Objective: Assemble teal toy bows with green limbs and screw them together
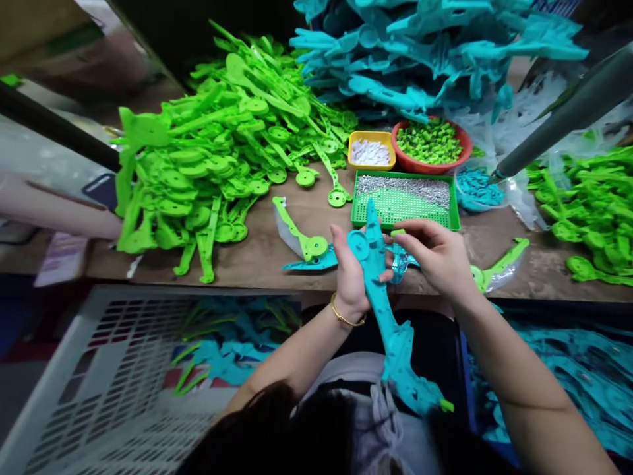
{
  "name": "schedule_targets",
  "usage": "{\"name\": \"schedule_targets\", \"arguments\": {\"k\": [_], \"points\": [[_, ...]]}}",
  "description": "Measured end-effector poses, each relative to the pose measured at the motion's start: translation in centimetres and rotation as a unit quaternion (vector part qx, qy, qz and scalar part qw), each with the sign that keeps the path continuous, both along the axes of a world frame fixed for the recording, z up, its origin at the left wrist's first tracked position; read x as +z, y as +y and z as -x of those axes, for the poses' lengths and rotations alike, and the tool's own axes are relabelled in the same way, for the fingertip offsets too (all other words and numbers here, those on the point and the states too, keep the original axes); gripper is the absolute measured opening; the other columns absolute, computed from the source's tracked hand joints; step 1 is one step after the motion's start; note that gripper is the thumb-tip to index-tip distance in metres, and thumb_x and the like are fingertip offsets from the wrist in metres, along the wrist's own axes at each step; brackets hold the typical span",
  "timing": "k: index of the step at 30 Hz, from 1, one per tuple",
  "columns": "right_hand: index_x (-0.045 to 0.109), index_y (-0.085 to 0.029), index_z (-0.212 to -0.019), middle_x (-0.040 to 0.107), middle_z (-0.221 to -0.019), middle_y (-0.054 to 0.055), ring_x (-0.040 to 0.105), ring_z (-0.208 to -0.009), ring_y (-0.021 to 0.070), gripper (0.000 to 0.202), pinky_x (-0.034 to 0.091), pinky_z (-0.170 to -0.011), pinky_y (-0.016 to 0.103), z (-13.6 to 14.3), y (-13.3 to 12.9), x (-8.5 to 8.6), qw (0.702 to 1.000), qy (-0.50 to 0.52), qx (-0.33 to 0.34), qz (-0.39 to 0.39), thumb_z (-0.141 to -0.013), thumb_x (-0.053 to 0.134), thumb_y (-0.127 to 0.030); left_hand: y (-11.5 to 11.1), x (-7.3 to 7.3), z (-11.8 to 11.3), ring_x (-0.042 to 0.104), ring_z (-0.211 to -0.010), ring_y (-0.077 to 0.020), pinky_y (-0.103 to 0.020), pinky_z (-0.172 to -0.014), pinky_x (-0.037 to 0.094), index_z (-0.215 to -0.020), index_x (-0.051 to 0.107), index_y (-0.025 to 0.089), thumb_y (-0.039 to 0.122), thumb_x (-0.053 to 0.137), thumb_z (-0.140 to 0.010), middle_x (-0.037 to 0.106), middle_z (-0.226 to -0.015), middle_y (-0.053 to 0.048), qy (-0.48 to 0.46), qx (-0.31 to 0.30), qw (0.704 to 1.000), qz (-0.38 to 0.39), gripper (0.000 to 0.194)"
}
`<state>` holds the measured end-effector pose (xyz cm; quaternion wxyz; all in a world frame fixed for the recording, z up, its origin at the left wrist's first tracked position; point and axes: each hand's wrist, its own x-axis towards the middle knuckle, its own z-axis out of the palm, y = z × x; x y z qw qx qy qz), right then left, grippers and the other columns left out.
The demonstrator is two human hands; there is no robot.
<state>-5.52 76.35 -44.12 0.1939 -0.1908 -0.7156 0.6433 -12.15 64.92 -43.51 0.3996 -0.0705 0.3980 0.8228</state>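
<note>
My left hand point(352, 274) is closed around a long turquoise plastic part point(383, 307), which slants from above the table edge down toward my lap. A round recess shows near its upper end, and a small green tip point(447, 405) sits at its lower end. Between the thumb and fingers of my right hand point(442, 254) is a small green plastic piece point(397, 232), just right of the turquoise part's upper end. Behind my hands, another turquoise part point(311, 263) lies along the table edge, partly hidden. Green arms with clear plastic point(314, 247) lie on either side.
Behind stand a green tray of small metal pieces point(357, 214), a yellow tray point(352, 163) and a red bowl of green pieces point(403, 160). Green parts point(212, 158) and turquoise parts point(420, 66) are heaped around. A white crate point(93, 369) stands below left.
</note>
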Motion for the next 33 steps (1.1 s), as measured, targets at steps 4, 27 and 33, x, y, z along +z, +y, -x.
{"name": "schedule_targets", "arguments": {"k": [4,27,33], "points": [[0.065,-0.018,-0.098,0.070,-0.088,0.005,0.066,-0.080,0.0175,0.030,0.052,-0.071,0.030,0.3,0.1,-0.4,0.997,-0.033,0.064,0.027,-0.080,0.067,-0.042,-0.7,0.5,-0.1,0.048,-0.045,-0.0089,-0.017,-0.033,0.029,-0.095,0.060,0.016,0.079,0.033,-0.080,0.057,-0.069,-0.003,0.013,0.002,1.000,0.002,0.070],[0.063,-0.018,-0.076,0.064,-0.065,0.001,0.053,-0.059,0.0126,0.031,0.036,-0.055,0.023,1.4,0.0,0.6,0.971,-0.093,0.104,-0.192,-0.089,0.051,-0.044,-1.0,0.1,0.3,0.046,-0.047,-0.0096,-0.018,-0.035,0.027,-0.099,0.061,0.018,0.075,0.038,-0.082,0.054,-0.066,-0.002,0.003,0.014,1.000,0.027,0.064],[0.063,-0.019,-0.077,0.062,-0.060,0.000,0.055,-0.056,0.0129,0.028,0.039,-0.057,0.024,2.0,-1.2,-0.4,0.974,-0.090,0.117,-0.173,-0.089,0.052,-0.042,-0.8,-0.6,-0.1,0.045,-0.044,-0.0090,-0.018,-0.034,0.026,-0.091,0.061,0.017,0.072,0.040,-0.084,0.051,-0.059,0.000,-0.005,0.019,0.998,0.052,0.059]]}}
